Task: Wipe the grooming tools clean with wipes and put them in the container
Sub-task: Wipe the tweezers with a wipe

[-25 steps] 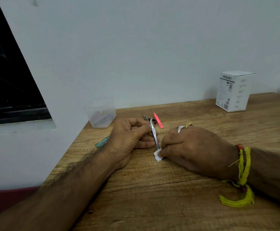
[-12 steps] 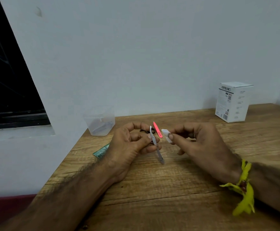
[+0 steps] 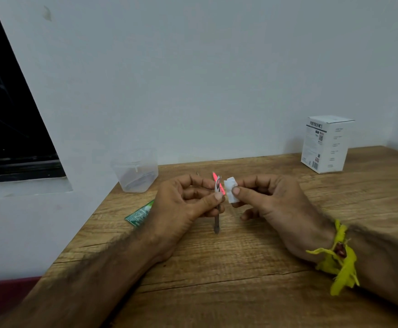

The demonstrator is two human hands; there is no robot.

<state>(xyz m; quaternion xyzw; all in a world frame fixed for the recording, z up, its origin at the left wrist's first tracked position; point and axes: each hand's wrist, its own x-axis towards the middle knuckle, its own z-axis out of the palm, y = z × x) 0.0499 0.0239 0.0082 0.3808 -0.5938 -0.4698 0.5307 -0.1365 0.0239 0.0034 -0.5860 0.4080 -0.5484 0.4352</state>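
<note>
My left hand point(image 3: 188, 202) pinches the metal tool point(image 3: 217, 218) upright above the tabletop point(image 3: 240, 268); my right hand point(image 3: 271, 200) fingers clamp the wipe point(image 3: 231, 189) just beside it. Container point(image 3: 135, 171) far left, near the tabletop edge.

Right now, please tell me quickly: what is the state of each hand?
Left hand: closed, pinching the metal grooming tool.
Right hand: closed, pinching the white wipe between thumb and fingers.

A plain pale wall point(image 3: 217, 79) is rising behind a wooden table point(image 3: 240, 280). A dark window point(image 3: 8, 126) is showing at left above a white sill point(image 3: 23, 188). Dim, even light is falling.
</note>
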